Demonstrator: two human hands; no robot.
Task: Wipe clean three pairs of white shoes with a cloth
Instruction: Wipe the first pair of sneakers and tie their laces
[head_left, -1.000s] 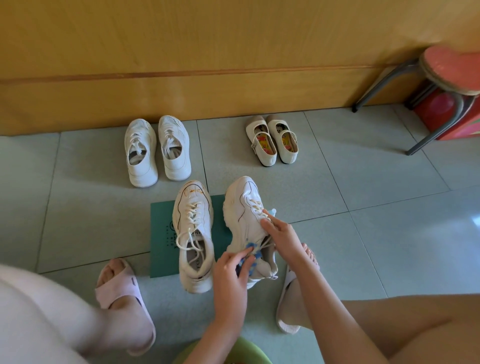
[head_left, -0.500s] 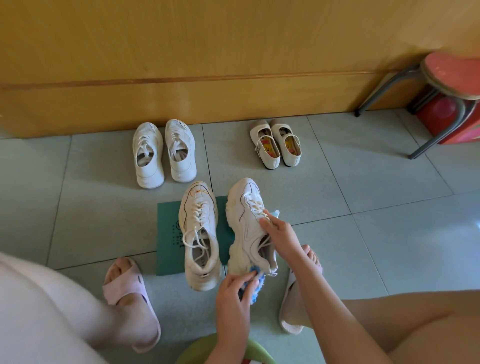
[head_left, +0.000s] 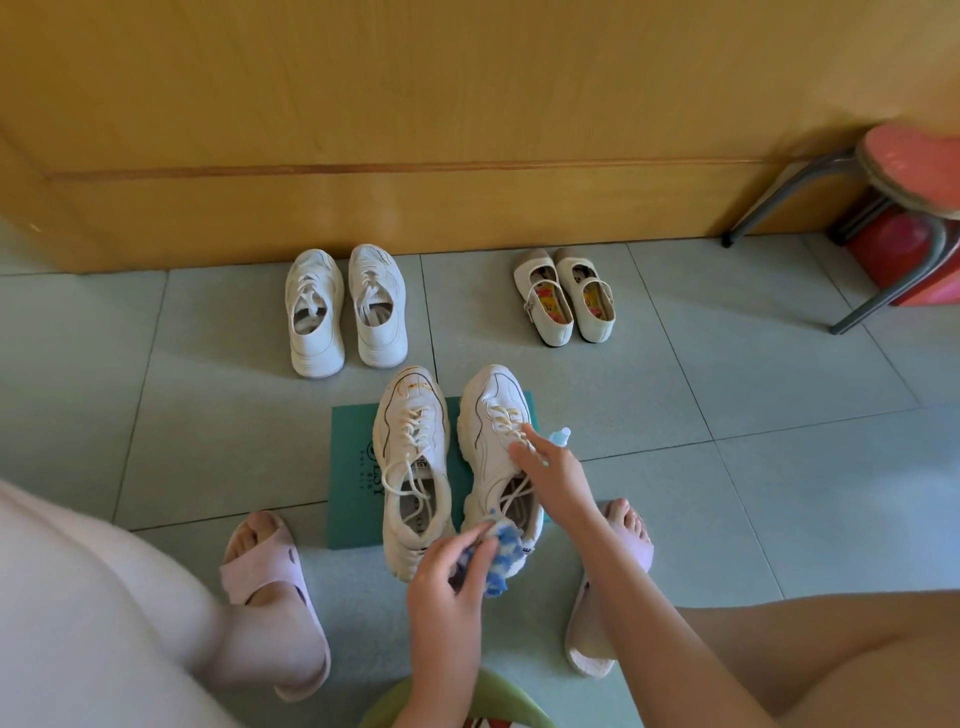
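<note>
Your left hand pinches the blue cloth against the heel of the sneaker at the green mat's right edge; your right hand rests, seemingly flat, on its laces.

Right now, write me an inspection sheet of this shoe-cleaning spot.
Surface: tiled floor with a green mat.
Job's things: left sneaker and right sneaker on the mat; laced pair and strap pair near the wall; blue-white cloth at the right sneaker's heel.
Clutter: small bottle beside the right sneaker.
Hands: left hand grips the cloth; right hand rests on the right sneaker's laces.
Cables: nothing seen.
Surroundings: wooden wall; stool at the right.
</note>
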